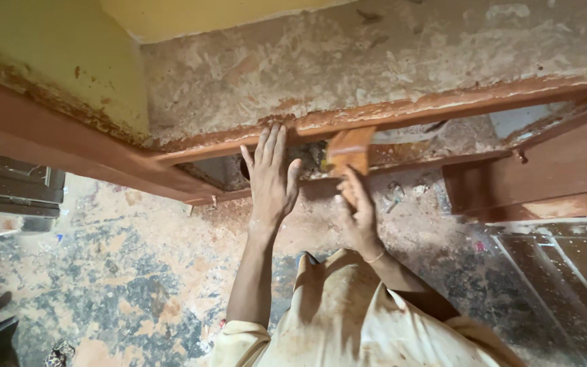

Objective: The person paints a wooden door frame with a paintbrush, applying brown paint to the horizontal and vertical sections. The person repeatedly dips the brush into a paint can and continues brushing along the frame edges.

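cream garment nearest | left hand spread flat on frame | right hand grips sanding block

A yellow wall filled the upper left of the frame, beside a patchy plaster wall across the top. A stained floor spread over the lower left, and a brown door panel stood at right.
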